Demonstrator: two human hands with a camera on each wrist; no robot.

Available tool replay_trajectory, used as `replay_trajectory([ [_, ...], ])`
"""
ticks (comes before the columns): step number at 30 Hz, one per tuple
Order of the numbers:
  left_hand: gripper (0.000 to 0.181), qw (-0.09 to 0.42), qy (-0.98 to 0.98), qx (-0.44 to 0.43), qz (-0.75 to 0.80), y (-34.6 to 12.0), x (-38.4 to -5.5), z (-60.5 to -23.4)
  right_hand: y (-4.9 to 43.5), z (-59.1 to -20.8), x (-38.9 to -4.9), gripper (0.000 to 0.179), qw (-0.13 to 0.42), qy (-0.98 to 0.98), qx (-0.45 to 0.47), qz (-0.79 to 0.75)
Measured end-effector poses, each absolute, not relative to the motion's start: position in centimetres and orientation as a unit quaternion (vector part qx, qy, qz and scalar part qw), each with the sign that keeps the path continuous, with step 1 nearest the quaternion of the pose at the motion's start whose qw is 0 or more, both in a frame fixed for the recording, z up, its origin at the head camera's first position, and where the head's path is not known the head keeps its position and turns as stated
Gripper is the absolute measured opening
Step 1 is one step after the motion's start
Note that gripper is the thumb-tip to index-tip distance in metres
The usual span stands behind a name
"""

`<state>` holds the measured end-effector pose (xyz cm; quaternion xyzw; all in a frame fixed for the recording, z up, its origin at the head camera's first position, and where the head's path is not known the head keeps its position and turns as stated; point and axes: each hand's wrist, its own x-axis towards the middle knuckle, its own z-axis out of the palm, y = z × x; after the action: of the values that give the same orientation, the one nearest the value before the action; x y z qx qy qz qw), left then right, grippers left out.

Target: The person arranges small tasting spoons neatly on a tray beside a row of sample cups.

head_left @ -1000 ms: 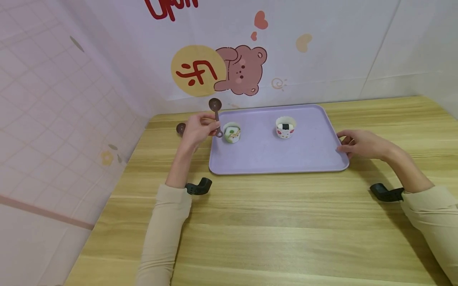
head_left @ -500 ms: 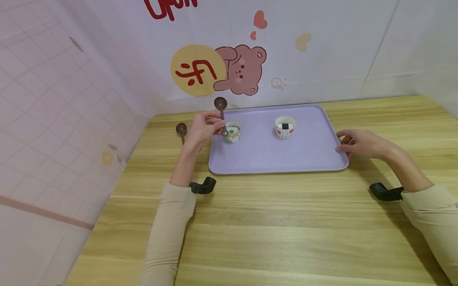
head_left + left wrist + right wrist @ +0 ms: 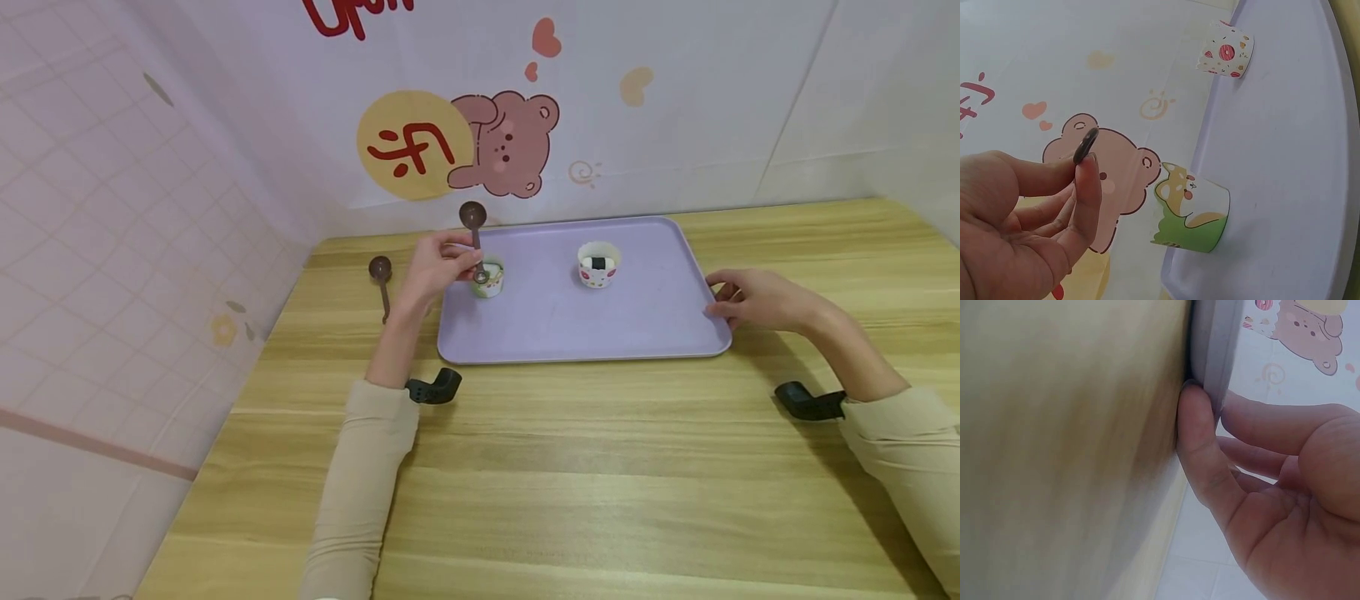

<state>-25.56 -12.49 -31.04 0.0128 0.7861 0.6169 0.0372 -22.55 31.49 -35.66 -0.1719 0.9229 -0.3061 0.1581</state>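
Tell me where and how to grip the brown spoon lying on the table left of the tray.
Pinch the spoon midway along its handle, probably best from above and the person's left. The handle is slim and points toward the person, with the rounded bowl at the far end; the left hand and its forearm are close on the right.

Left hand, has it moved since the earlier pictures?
Yes: in the head view, the left hand moved rightward, measured against the unmoved purple tray.
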Motion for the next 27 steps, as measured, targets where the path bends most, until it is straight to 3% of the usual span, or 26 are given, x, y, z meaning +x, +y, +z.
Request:
replay_trajectory([
  [27, 0.028, 0.048, 0.768, 0.01, 0.639, -10.3, -26.1, -31.1, 31.5, -35.7, -22.6, 0.045, 0.157, 0.923, -0.173, -0.307],
])
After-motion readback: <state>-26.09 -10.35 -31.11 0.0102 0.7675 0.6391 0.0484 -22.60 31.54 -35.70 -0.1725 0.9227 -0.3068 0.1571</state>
